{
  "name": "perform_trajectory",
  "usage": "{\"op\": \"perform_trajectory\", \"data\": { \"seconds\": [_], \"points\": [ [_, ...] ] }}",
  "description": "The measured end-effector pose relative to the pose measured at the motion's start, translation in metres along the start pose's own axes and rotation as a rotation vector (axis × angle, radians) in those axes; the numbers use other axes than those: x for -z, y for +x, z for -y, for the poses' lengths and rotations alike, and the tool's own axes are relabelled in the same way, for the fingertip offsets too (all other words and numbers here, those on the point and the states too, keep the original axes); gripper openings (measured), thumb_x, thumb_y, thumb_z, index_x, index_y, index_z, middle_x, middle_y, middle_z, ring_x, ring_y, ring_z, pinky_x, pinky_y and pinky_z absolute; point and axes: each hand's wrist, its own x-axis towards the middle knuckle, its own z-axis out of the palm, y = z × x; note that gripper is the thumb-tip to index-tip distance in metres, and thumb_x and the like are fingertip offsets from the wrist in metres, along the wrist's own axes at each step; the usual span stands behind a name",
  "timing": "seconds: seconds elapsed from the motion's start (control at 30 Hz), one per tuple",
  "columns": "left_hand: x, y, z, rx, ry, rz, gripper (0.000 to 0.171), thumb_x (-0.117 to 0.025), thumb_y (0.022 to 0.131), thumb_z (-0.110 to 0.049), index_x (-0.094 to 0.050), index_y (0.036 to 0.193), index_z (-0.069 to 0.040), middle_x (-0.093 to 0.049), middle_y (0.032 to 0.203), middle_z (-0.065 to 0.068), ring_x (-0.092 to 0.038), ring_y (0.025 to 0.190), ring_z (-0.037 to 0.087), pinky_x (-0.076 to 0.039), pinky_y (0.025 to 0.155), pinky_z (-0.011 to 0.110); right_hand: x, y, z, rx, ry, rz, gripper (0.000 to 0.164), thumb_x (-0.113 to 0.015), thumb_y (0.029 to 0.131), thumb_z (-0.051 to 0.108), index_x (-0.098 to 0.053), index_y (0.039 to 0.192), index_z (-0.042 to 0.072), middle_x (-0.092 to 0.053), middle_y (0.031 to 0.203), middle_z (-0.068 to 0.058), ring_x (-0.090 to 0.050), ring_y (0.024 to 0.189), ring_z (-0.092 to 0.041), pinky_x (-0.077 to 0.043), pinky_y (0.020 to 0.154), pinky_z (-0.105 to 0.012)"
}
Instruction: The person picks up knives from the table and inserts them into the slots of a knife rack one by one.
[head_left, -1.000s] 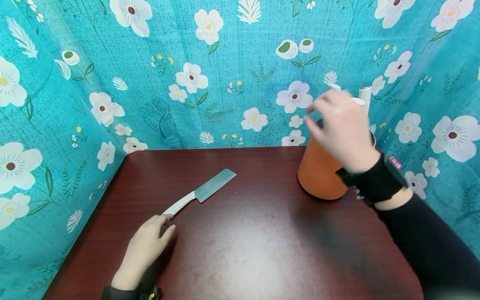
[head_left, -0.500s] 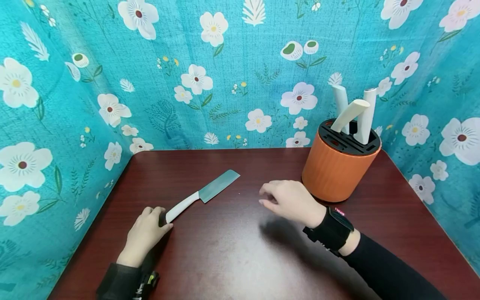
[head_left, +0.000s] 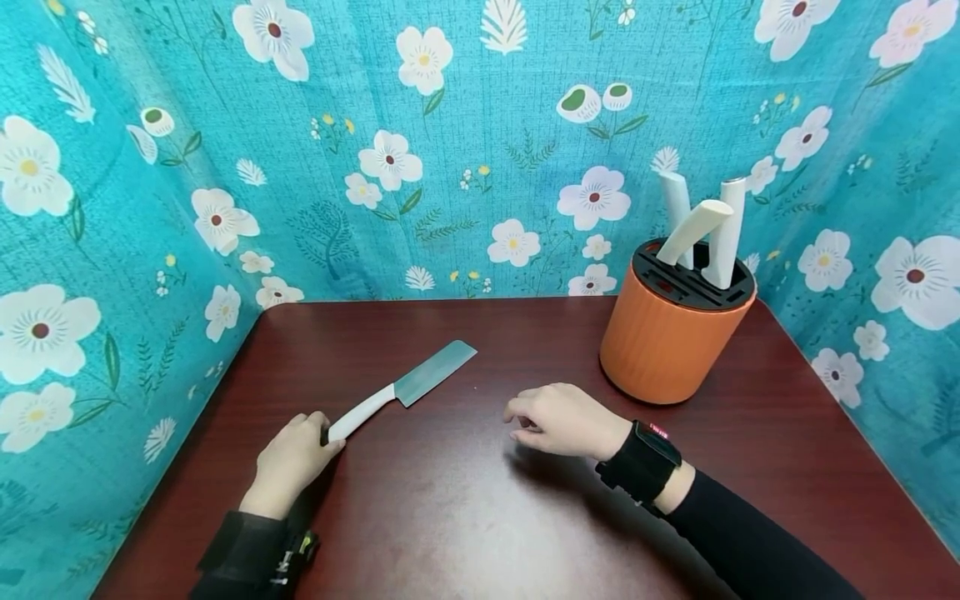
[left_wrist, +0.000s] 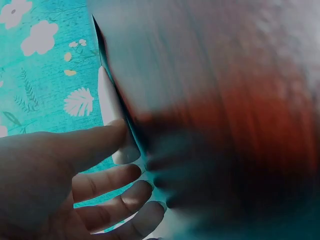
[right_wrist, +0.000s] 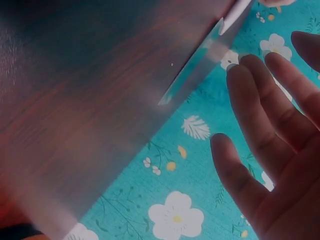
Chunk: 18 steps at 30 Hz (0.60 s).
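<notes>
A cleaver (head_left: 435, 373) with a rectangular steel blade and a white handle (head_left: 363, 412) lies on the dark table. At the butt end of this handle, my left hand (head_left: 292, 462) has its fingers and thumb on either side. The left wrist view shows the thumb (left_wrist: 100, 142) over the handle and the other fingertips down at the table surface. My right hand (head_left: 567, 423) hovers low over the table between the cleaver and the knife block, its fingers loosely bent with nothing in them. Those relaxed fingers (right_wrist: 282, 112) appear spread apart in the right wrist view.
An orange knife block (head_left: 671, 346) with a black slotted top stands at the back right. Several white-handled tools, including one slanting handle (head_left: 697, 232), stick up from it. A turquoise floral cloth (head_left: 450, 192) hangs behind the table (head_left: 480, 517) and along both sides.
My right hand has come down from the knife block to low over the table, left of it, uncovering the white handles. My left hand stays at the cleaver's handle, which lies in place.
</notes>
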Motion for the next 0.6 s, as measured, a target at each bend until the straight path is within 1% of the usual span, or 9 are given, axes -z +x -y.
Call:
{"op": "perform_trajectory", "data": {
  "seconds": [0.13, 0.23, 0.37, 0.6],
  "points": [
    [-0.0018, 0.0038, -0.001, -0.005, 0.0, -0.006, 0.032, -0.073, 0.091, -0.022, -0.064, 0.108, 0.004, -0.062, 0.094, 0.018, -0.064, 0.083, 0.03, -0.053, 0.069, 0.05, -0.0057, 0.0024, 0.0008, 0.0, 0.01, 0.04, 0.011, -0.068, 0.095, 0.02, -0.075, 0.102, 0.016, -0.053, 0.07, 0.012, -0.041, 0.06, 0.001, -0.037, 0.06, -0.016],
    [-0.0035, 0.0047, -0.0005, -0.022, -0.012, -0.034, 0.03, -0.073, 0.09, -0.018, -0.065, 0.105, 0.006, -0.064, 0.093, 0.02, -0.065, 0.083, 0.033, -0.054, 0.072, 0.051, -0.0085, 0.0032, 0.0017, 0.001, 0.003, 0.062, 0.011, -0.069, 0.094, 0.021, -0.075, 0.103, 0.017, -0.05, 0.069, 0.013, -0.042, 0.061, 0.002, -0.038, 0.061, -0.016],
    [-0.0044, 0.0048, 0.0007, -0.036, -0.022, -0.063, 0.028, -0.074, 0.089, -0.017, -0.066, 0.103, 0.005, -0.064, 0.091, 0.02, -0.065, 0.082, 0.034, -0.054, 0.07, 0.051, -0.01, 0.0032, 0.0021, 0.007, -0.004, 0.066, 0.011, -0.069, 0.094, 0.02, -0.075, 0.103, 0.017, -0.052, 0.069, 0.013, -0.042, 0.061, 0.002, -0.04, 0.062, -0.017],
    [-0.0053, 0.0083, 0.0023, -0.031, -0.005, -0.044, 0.036, -0.077, 0.086, -0.025, -0.062, 0.106, 0.001, -0.062, 0.091, 0.017, -0.064, 0.081, 0.032, -0.052, 0.066, 0.05, -0.0108, 0.0036, 0.0033, 0.014, -0.001, 0.088, 0.012, -0.068, 0.095, 0.02, -0.075, 0.104, 0.017, -0.057, 0.072, 0.012, -0.044, 0.062, 0.002, -0.043, 0.065, -0.018]
  ]
}}
